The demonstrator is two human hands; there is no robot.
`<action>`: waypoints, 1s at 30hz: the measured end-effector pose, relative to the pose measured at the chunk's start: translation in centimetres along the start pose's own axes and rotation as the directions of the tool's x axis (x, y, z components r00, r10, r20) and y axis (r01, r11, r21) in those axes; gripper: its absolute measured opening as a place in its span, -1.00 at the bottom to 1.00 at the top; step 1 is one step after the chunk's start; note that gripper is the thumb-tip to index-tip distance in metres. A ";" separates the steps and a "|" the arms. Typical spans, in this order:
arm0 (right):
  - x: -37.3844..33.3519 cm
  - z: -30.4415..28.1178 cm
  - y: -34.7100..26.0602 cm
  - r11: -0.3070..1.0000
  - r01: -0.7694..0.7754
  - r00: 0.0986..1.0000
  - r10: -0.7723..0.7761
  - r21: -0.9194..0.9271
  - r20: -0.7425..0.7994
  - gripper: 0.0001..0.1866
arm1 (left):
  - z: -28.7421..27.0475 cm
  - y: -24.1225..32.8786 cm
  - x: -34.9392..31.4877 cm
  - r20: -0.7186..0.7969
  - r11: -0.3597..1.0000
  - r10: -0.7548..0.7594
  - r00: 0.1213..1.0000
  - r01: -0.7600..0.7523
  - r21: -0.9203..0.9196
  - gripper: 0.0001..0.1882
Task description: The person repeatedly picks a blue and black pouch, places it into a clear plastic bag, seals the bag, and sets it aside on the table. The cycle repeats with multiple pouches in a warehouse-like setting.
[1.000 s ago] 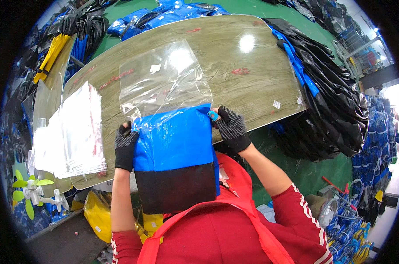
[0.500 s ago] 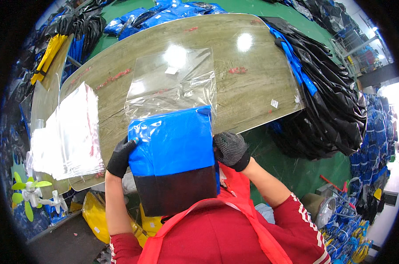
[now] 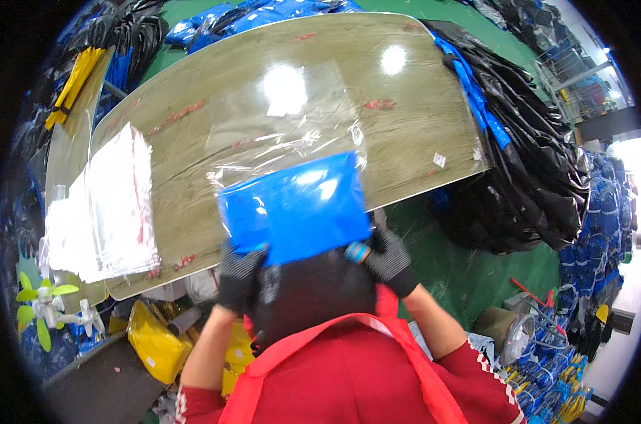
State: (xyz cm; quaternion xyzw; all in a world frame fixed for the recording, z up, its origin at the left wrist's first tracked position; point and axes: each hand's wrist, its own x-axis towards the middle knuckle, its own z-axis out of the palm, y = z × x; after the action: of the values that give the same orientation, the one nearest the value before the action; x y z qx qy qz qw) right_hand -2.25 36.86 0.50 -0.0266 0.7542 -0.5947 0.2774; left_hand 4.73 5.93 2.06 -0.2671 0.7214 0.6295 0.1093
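A folded blue-and-black bundle of smooth, shiny material [image 3: 299, 205] lies at the near edge of the table, its blue part partly inside a clear plastic bag [image 3: 292, 134]. The black part hangs toward my body. My left hand [image 3: 240, 279], in a black dotted glove, grips the bundle's left side where blue meets black. On the opposite side my right hand [image 3: 390, 263], gloved the same way, holds it with the thumb on top. Fingers under the bundle are hidden. The bag's flat, unfilled end stretches away over the tabletop.
A stack of clear and white plastic bags [image 3: 119, 212] lies on the left of the wood-patterned table [image 3: 398, 120]. Black and blue material [image 3: 504, 141] drapes over its right end. A small green-bladed fan [image 3: 45, 305] stands at lower left, near yellow bundles [image 3: 154, 339].
Both hands have come nearer the lower part of the bundle, the left moving right and down. The bundle has shifted slightly right, and its black part now sags and bends.
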 end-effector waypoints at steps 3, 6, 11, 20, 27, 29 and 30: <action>-0.5 -3.7 0.3 0.935 -0.163 0.969 0.211 -0.316 0.126 -0.44 | 0.6 0.8 0.3 0.030 0.925 0.191 0.981 -0.190 0.330 -0.43; 0.7 -6.2 -2.3 0.803 0.102 0.961 0.073 -0.587 0.268 -0.47 | -1.5 3.3 2.3 0.117 0.686 -0.142 0.983 0.012 0.727 -0.46; 5.8 -4.9 -6.7 0.958 0.199 0.980 -0.198 0.206 -0.023 -0.38 | -1.3 5.6 6.4 0.176 0.954 0.289 0.941 -0.267 -0.135 -0.56; -6.0 -1.0 2.6 0.971 -0.120 0.976 0.078 0.208 0.201 -0.08 | -0.2 -7.1 -6.2 0.390 0.981 0.015 0.921 0.063 -0.186 -0.17; 3.9 -7.0 -1.0 0.922 0.068 0.947 -0.180 -0.381 -0.266 -0.54 | -2.2 3.3 2.7 0.002 0.991 0.010 1.000 -0.009 -0.135 -0.69; 7.2 -6.1 -2.8 0.975 0.136 0.977 -0.161 -0.177 -0.137 -0.45 | 0.3 4.5 4.6 0.092 0.955 0.287 0.953 -0.278 -0.104 -0.62; 7.9 -5.6 -3.4 0.997 0.070 0.986 -0.074 -0.033 -0.153 -0.43 | 1.5 3.9 3.9 0.145 0.968 0.207 0.967 -0.182 -0.171 -0.57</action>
State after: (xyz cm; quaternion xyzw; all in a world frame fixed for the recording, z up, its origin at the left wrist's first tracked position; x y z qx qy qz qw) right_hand -12.46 37.89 1.27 -0.0116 0.7798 -0.5943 0.1964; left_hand -0.85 6.67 3.11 -0.1504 0.6811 0.7116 0.0839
